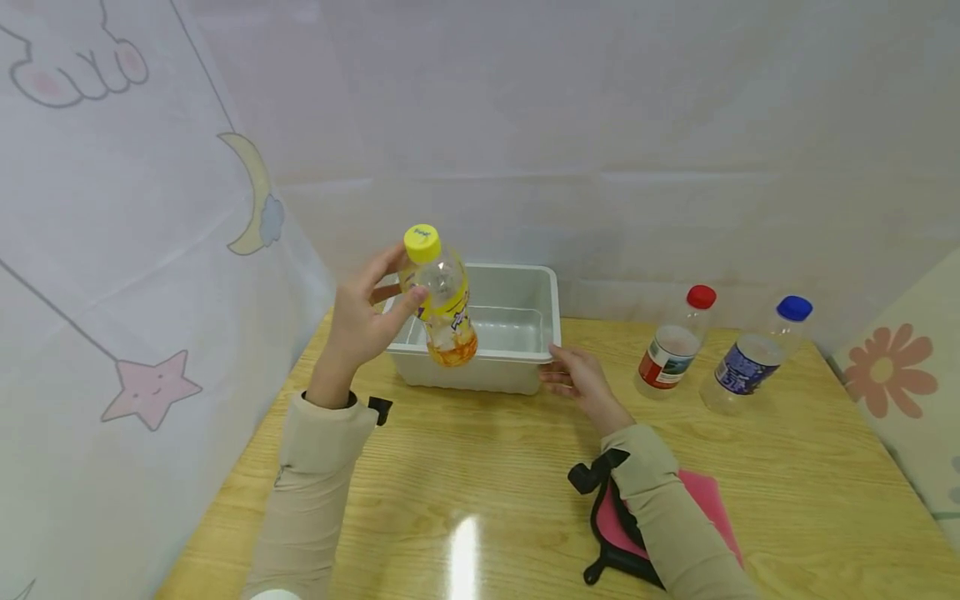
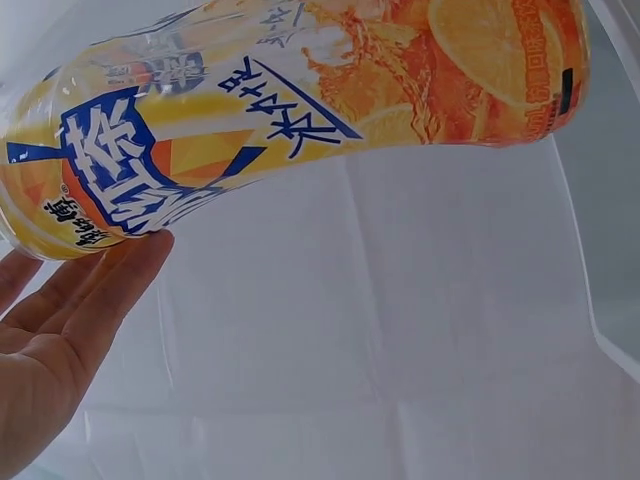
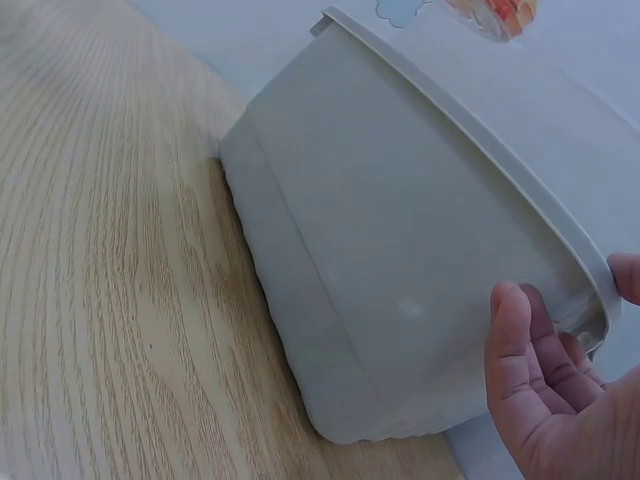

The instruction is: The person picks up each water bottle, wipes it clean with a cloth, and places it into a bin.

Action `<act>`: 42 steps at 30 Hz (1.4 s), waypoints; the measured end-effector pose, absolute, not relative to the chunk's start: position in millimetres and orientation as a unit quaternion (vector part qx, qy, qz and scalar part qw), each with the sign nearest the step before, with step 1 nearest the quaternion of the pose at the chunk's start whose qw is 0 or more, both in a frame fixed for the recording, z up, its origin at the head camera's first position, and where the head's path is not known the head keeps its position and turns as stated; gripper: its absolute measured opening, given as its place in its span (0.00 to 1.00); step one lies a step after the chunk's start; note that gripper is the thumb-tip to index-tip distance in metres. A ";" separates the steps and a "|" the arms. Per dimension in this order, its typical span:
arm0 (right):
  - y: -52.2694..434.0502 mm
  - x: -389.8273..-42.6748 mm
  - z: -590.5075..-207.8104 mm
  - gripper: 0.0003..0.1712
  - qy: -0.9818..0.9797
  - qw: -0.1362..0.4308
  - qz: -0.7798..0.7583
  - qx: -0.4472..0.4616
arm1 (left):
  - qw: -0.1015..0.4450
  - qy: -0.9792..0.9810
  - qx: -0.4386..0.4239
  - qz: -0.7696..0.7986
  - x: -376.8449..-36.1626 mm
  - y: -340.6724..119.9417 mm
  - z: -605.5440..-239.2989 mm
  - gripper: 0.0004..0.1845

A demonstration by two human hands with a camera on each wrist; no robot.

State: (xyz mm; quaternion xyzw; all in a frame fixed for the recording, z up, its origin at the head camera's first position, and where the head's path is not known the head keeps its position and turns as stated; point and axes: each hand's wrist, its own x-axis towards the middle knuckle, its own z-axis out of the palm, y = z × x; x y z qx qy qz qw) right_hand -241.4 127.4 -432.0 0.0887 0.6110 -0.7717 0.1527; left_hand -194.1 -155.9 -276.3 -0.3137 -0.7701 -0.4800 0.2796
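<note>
A clear plastic bottle with a yellow cap and a yellow-orange label (image 1: 451, 312) is in my left hand (image 1: 367, 312), thumb on one side and fingers on the other. It is held tilted above the front rim of a light grey plastic bin (image 1: 465, 369). My right hand (image 1: 581, 379) grips the bin's front right corner, the thumb at the rim and the fingers curled below it. From the left wrist, the bottle's label (image 2: 290, 90) fills the top. From the right wrist, the bin's outer wall (image 3: 390, 230) and my right hand (image 3: 560, 390) show.
To the right stand a red-capped bottle (image 1: 673, 350) and a blue-capped bottle (image 1: 752, 362). A pink and black dustpan-like item (image 1: 705, 500) lies partly under my right forearm. A white printed cloth (image 1: 480, 125) hangs behind the wooden table (image 1: 405, 483).
</note>
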 end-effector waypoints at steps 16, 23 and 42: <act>127.2 -241.4 -434.1 0.20 0.614 0.149 -0.770 0.089 | 0.222 -0.827 -0.238 -0.459 -260.2 -169.6 -264.3 0.26; 128.3 -241.4 -433.0 0.17 0.609 0.143 -0.774 0.096 | 0.184 -0.872 -0.204 -0.405 -286.4 -171.7 -260.1 0.29; 133.6 -239.2 -432.5 0.17 0.605 0.142 -0.778 0.093 | -0.013 -0.916 -0.137 -0.378 -335.9 -181.8 -272.0 0.35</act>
